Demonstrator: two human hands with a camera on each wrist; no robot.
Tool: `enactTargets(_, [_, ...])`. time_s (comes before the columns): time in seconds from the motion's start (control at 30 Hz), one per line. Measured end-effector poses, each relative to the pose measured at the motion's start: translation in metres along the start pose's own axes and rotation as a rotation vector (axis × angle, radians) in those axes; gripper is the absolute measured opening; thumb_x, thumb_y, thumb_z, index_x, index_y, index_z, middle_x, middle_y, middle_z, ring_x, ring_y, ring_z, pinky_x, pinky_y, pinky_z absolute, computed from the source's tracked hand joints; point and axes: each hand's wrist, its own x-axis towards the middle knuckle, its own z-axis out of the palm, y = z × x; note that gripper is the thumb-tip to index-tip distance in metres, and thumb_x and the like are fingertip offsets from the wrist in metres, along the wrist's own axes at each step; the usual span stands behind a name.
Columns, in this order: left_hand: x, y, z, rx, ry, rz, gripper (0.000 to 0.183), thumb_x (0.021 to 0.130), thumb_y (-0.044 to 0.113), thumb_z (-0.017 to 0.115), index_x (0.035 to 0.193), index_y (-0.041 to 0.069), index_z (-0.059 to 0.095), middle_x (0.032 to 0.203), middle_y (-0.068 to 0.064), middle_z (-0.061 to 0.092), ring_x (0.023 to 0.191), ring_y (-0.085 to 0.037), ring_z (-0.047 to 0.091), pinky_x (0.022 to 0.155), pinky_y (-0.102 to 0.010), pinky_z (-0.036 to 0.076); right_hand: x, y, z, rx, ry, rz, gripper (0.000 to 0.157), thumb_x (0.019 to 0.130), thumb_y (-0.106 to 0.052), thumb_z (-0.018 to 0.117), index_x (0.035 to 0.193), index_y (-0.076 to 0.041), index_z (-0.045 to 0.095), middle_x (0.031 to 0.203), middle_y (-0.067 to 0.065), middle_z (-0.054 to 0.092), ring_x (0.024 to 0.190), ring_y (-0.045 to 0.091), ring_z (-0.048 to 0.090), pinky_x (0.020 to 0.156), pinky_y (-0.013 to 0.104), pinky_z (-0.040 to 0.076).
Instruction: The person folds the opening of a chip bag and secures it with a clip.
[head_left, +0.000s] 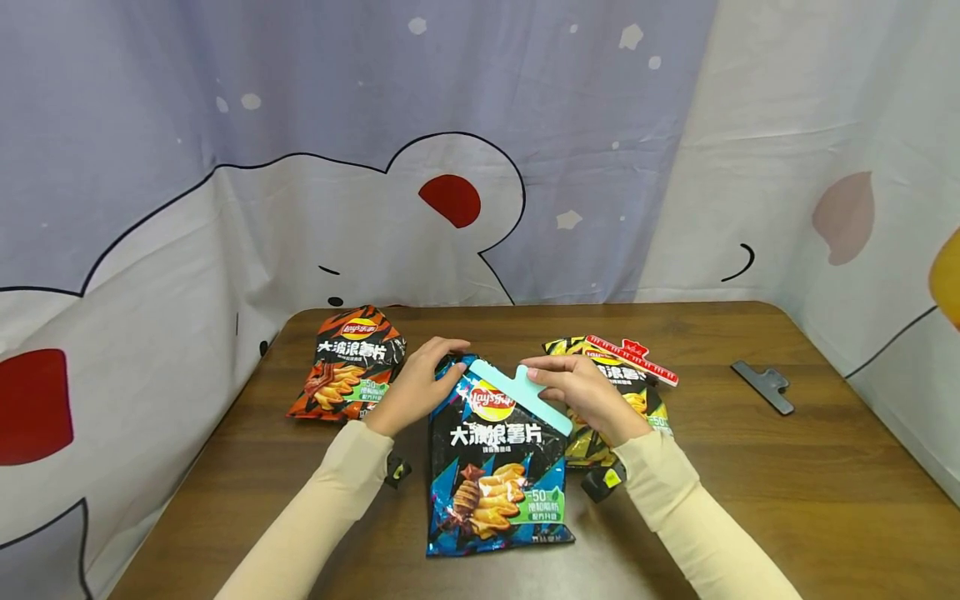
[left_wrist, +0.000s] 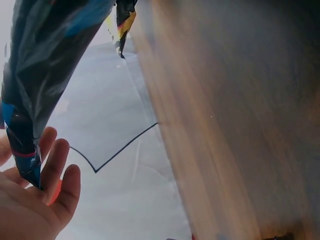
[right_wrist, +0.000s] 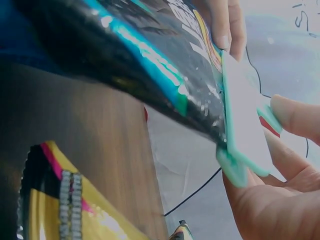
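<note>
Both forearms slant inward from the lower edge of the head view, the left hand (head_left: 422, 385) and right hand (head_left: 587, 392) facing each other near mid-frame; the bag (head_left: 495, 492) is below centre, its long axis running up the frame, top uppermost; the clip (head_left: 530, 402) slants down rightward across that top; curved left fingers and thumb hold the bag's upper left corner; the right ones pinch the clip's handle.

Brown wood-grain table (head_left: 750, 492): orange chip bag (head_left: 348, 367) at left, yellow chip bag (head_left: 633, 387) mid-right, grey clip (head_left: 763, 386) farther right.
</note>
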Motion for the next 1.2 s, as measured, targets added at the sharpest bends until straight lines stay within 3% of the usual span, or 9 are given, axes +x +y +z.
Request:
enactTargets(0.37, [-0.001, -0.001, 0.0, -0.019, 0.033, -0.135, 0.053, 0.096, 0.029, 0.058, 0.144, 0.012, 0.042, 0.142, -0.012, 0.045, 0.133, -0.032, 0.042, 0.107, -0.054, 0.037, 0.005, -0.001, -0.001, 0.093, 0.037, 0.007, 0.042, 0.093, -0.017, 0.063, 0.131, 0.0, 0.058, 0.139, 0.016, 0.052, 0.097, 0.008, 0.064, 0.083, 0.023, 0.052])
enactTargets(0.57, [-0.002, -0.003, 0.0, -0.041, 0.038, -0.166, 0.058, 0.096, 0.027, 0.058, 0.146, 0.009, 0.036, 0.139, -0.016, 0.047, 0.113, -0.031, 0.052, 0.093, -0.048, 0.045, 0.007, 0.0, -0.003, 0.153, 0.025, -0.01, 0.044, 0.093, -0.014, 0.062, 0.132, 0.004, 0.055, 0.139, 0.018, 0.051, 0.091, 0.008, 0.064, 0.08, 0.023, 0.053])
enactTargets(0.73, [-0.002, -0.005, 0.001, -0.068, 0.028, -0.209, 0.064, 0.096, 0.03, 0.057, 0.15, 0.011, 0.028, 0.145, -0.016, 0.042, 0.124, -0.032, 0.048, 0.098, -0.05, 0.043, 0.008, 0.0, -0.003, 0.165, 0.036, -0.023, 0.044, 0.093, -0.014, 0.063, 0.132, 0.005, 0.055, 0.138, 0.017, 0.052, 0.091, 0.007, 0.063, 0.08, 0.023, 0.053])
enactTargets(0.93, [-0.003, -0.005, 0.002, -0.121, 0.034, -0.272, 0.074, 0.095, 0.032, 0.058, 0.154, 0.011, 0.018, 0.137, -0.019, 0.045, 0.105, -0.029, 0.051, 0.089, -0.045, 0.045, 0.011, 0.0, -0.004, 0.165, 0.069, -0.016, 0.045, 0.092, -0.016, 0.064, 0.132, 0.004, 0.055, 0.141, 0.018, 0.05, 0.093, 0.006, 0.063, 0.081, 0.022, 0.053])
enactTargets(1.2, [-0.004, -0.009, 0.008, -0.162, 0.001, -0.361, 0.078, 0.096, 0.034, 0.056, 0.155, 0.009, 0.012, 0.146, -0.018, 0.041, 0.124, -0.031, 0.052, 0.1, -0.048, 0.045, 0.016, 0.001, -0.006, 0.17, 0.101, 0.01, 0.045, 0.095, -0.018, 0.062, 0.134, 0.003, 0.053, 0.145, 0.016, 0.045, 0.098, 0.005, 0.062, 0.086, 0.022, 0.052])
